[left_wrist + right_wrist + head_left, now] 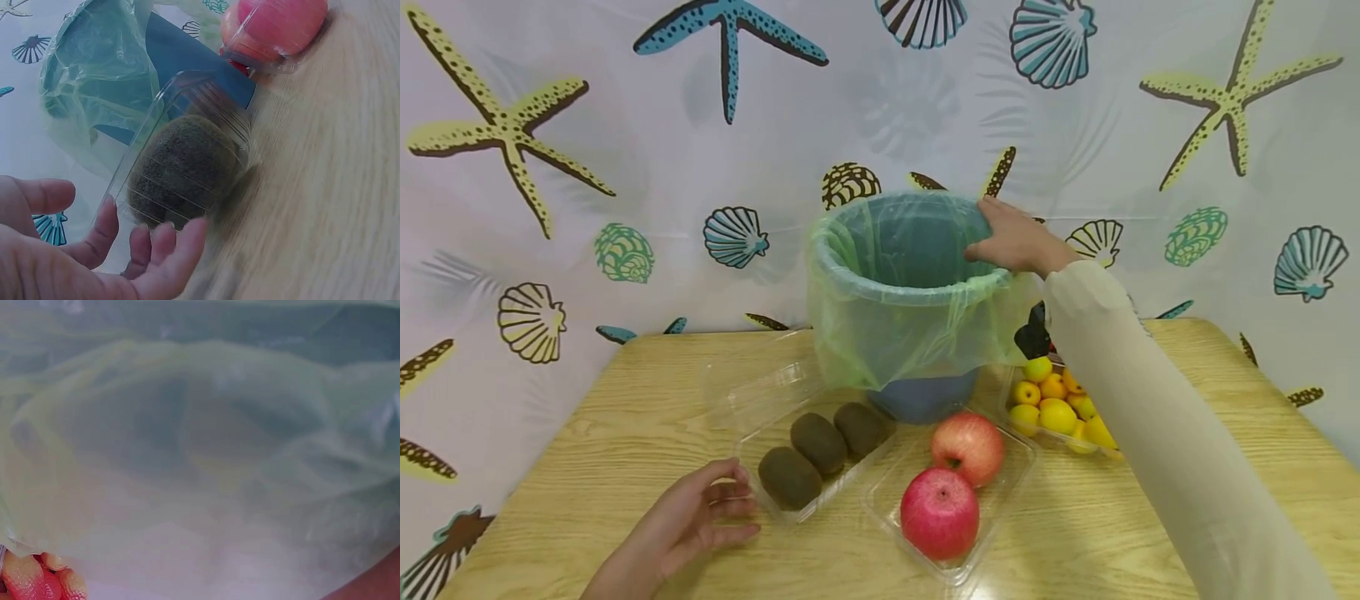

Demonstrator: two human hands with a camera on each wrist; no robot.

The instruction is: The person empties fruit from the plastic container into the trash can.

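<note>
A blue trash bin (925,400) stands at the middle back, lined with a thin yellow-green plastic bag (880,333) folded over its rim. My right hand (1018,239) rests on the bin's right rim, thumb extended over the opening and fingers spread along the rim. The bag fills most of the right wrist view. My left hand (692,521) is beside a clear plastic box (805,510) of three kiwis (818,443), palm turned toward it. In the left wrist view its loosely bent fingers (187,250) are right at the box's end, close to the nearest kiwi (184,169).
Two red apples (940,512) lie in a clear tray (955,575) in front of the bin. Behind my right sleeve (1150,417) is another clear container with small yellow and orange fruits (1056,417). A shell-patterned cloth (737,167) hangs behind the wooden table (595,442).
</note>
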